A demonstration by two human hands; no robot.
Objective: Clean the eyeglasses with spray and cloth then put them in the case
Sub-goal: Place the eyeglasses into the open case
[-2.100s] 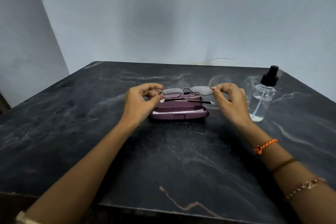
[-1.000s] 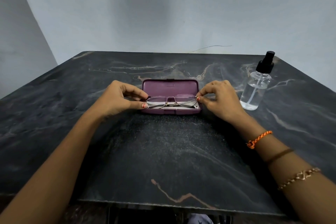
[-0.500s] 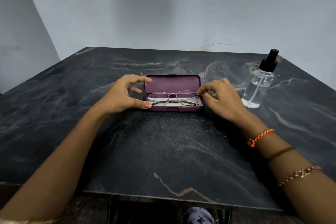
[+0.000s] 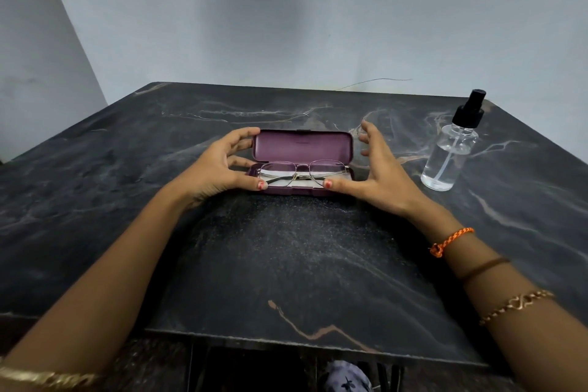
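Note:
The purple glasses case (image 4: pixel 302 145) lies open mid-table, its lid standing up at the back. Thin metal-framed eyeglasses (image 4: pixel 302 170) rest folded inside the tray on a white cloth (image 4: pixel 304 184). My left hand (image 4: pixel 216 169) spans the case's left end, thumb on the front rim and fingertips against the lid's upper left corner. At the other end, my right hand (image 4: pixel 378 175) has its thumb on the front rim. Its fingers are spread, just clear of the lid's right end.
A clear spray bottle (image 4: pixel 448 156) with a black nozzle stands upright right of the case, close to my right hand. The dark marble table (image 4: pixel 286 264) meets a pale wall at the back. Its near edge runs below my forearms.
The glasses went from being held above the case into its tray. Both hands let go of the frame and moved to the case's ends, fingers rising toward the lid.

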